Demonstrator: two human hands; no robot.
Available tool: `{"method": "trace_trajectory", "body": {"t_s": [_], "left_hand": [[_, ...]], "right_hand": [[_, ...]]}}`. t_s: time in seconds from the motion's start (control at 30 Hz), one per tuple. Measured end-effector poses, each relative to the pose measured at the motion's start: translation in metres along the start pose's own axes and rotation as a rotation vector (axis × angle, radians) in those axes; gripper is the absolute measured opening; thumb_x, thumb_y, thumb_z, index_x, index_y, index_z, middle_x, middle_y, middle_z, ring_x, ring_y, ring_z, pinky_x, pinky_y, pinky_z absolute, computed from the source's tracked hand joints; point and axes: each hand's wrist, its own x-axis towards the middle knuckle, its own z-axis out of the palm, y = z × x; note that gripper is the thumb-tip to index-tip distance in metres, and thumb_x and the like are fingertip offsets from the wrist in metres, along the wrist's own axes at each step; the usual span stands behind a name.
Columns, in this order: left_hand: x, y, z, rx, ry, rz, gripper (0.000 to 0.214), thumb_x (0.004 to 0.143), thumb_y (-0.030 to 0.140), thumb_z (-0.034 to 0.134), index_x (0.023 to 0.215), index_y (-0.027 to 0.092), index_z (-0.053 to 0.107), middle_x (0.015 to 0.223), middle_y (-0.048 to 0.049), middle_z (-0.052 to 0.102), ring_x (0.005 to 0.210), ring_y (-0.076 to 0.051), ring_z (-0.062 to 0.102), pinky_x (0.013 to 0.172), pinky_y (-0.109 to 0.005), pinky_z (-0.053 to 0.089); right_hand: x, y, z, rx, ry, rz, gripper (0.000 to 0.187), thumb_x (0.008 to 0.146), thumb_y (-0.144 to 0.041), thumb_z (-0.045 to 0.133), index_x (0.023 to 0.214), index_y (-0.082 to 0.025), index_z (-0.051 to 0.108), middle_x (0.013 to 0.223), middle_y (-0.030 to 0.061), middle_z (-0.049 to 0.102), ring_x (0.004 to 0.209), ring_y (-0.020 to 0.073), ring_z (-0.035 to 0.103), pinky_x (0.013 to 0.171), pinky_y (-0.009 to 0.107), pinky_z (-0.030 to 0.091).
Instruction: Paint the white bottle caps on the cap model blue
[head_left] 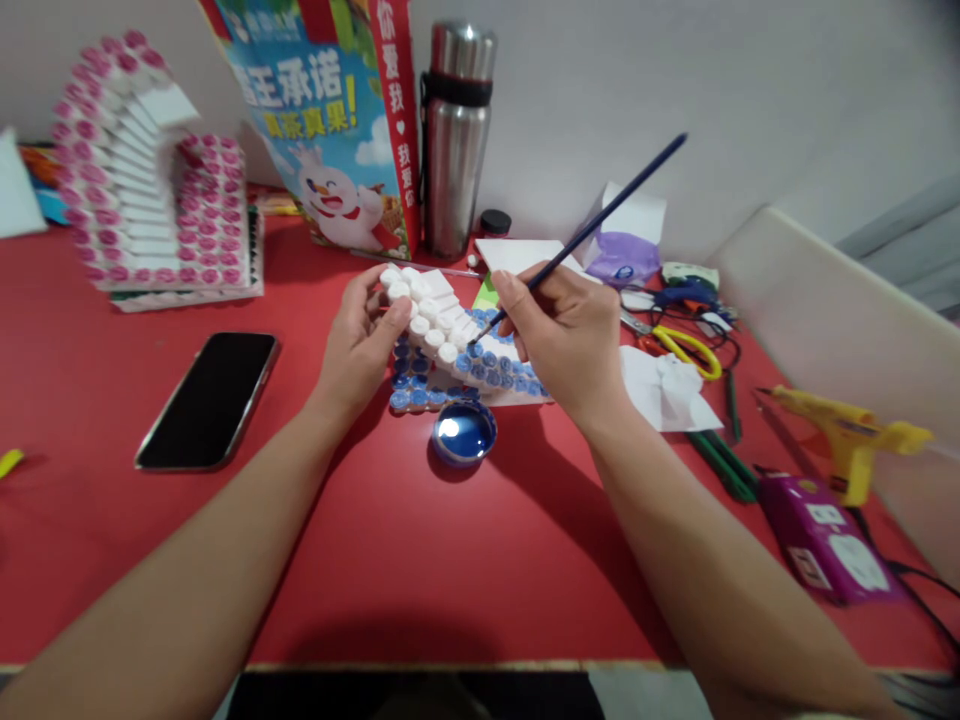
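Head view: right hand [566,330] pinches the paintbrush [600,217], its long axis slanting down-left to the blue-and-white model [448,352]; left hand [358,345] clasps the model, itself sloping down-right.

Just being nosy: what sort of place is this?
Probably a craft corner, perhaps in a home or small workshop. The red table holds a yellow glue gun and an open pot of blue liquid, likely paint, while the right hand holds a paintbrush.
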Motion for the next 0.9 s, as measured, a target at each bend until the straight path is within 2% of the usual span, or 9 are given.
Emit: {"method": "trace_trajectory", "body": {"t_s": [0.3, 0.43, 0.63, 0.8, 0.9], "left_hand": [[0.001, -0.003, -0.001, -0.030, 0.005, -0.015, 0.069, 0.102, 0.070, 0.083, 0.152, 0.027, 0.063, 0.152, -0.0157, 0.080, 0.134, -0.034, 0.081, 0.111, -0.049, 0.069], [0.002, -0.005, -0.001, -0.031, 0.003, -0.012, 0.070, 0.102, 0.071, 0.083, 0.153, 0.028, 0.062, 0.153, -0.0154, 0.080, 0.134, -0.033, 0.081, 0.110, -0.048, 0.069], [0.002, -0.004, -0.002, -0.006, -0.003, 0.002, 0.067, 0.104, 0.069, 0.081, 0.153, 0.027, 0.062, 0.151, -0.0162, 0.080, 0.131, -0.034, 0.082, 0.107, -0.049, 0.070], [0.001, -0.002, -0.001, -0.022, 0.002, -0.023, 0.068, 0.103, 0.071, 0.082, 0.152, 0.029, 0.063, 0.150, -0.0151, 0.080, 0.129, -0.033, 0.082, 0.109, -0.051, 0.070], [0.000, -0.001, 0.000, -0.018, 0.006, -0.024, 0.068, 0.104, 0.071, 0.081, 0.153, 0.029, 0.062, 0.151, -0.0149, 0.080, 0.134, -0.033, 0.081, 0.112, -0.050, 0.069]], "right_hand": [[-0.001, 0.002, 0.001, -0.045, 0.075, -0.086, 0.029, 0.113, -0.030, 0.077, 0.086, -0.025, 0.070, 0.068, -0.0011, 0.069, 0.065, 0.0158, 0.069, 0.064, 0.033, 0.051], [-0.002, 0.005, 0.002, -0.078, 0.049, -0.102, 0.028, 0.114, -0.032, 0.077, 0.087, -0.025, 0.072, 0.068, -0.0008, 0.069, 0.066, 0.0162, 0.070, 0.065, 0.033, 0.051], [0.000, 0.008, 0.000, -0.083, 0.098, -0.131, 0.035, 0.116, -0.039, 0.075, 0.084, -0.025, 0.070, 0.065, -0.0020, 0.067, 0.062, 0.0147, 0.066, 0.062, 0.032, 0.051], [-0.001, 0.004, 0.004, -0.011, 0.067, -0.087, 0.031, 0.112, -0.028, 0.078, 0.082, -0.026, 0.070, 0.066, -0.0018, 0.070, 0.064, 0.0149, 0.069, 0.063, 0.032, 0.053], [-0.002, -0.008, -0.002, 0.026, 0.082, -0.060, 0.038, 0.114, -0.034, 0.077, 0.077, -0.025, 0.070, 0.063, -0.0015, 0.068, 0.060, 0.0137, 0.066, 0.059, 0.031, 0.052]]}}
